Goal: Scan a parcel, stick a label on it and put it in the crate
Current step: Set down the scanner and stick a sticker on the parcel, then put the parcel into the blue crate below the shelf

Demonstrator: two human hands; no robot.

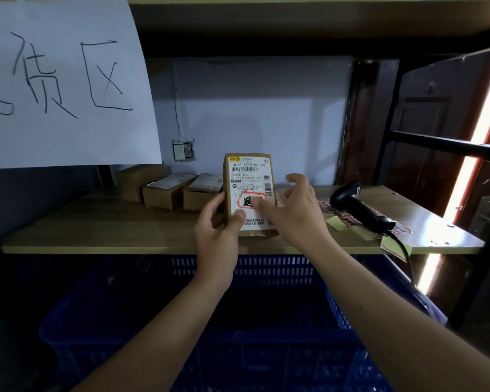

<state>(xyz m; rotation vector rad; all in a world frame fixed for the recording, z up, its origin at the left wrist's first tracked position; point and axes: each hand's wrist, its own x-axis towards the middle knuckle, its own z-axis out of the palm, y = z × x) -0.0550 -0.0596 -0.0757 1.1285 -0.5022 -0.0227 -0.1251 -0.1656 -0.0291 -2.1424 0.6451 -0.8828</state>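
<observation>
A small brown cardboard parcel [249, 176] with a white shipping label stands tilted up above the wooden shelf [102, 230]. My left hand [217, 226] grips its lower left edge. A red-bordered label [251, 201] lies on the parcel's front, and the thumb of my right hand [296, 209] presses on it while the other fingers are spread. The black barcode scanner [359, 206] lies on the shelf to the right, untouched. The blue plastic crate [266, 321] sits below the shelf, under my forearms.
Three more brown parcels [164, 190] sit at the back left of the shelf. Red-bordered label sheets [348, 219] and yellow backing scraps lie under the scanner, whose cable hangs over the edge. A handwritten paper sign [65, 80] hangs upper left. A black metal frame stands right.
</observation>
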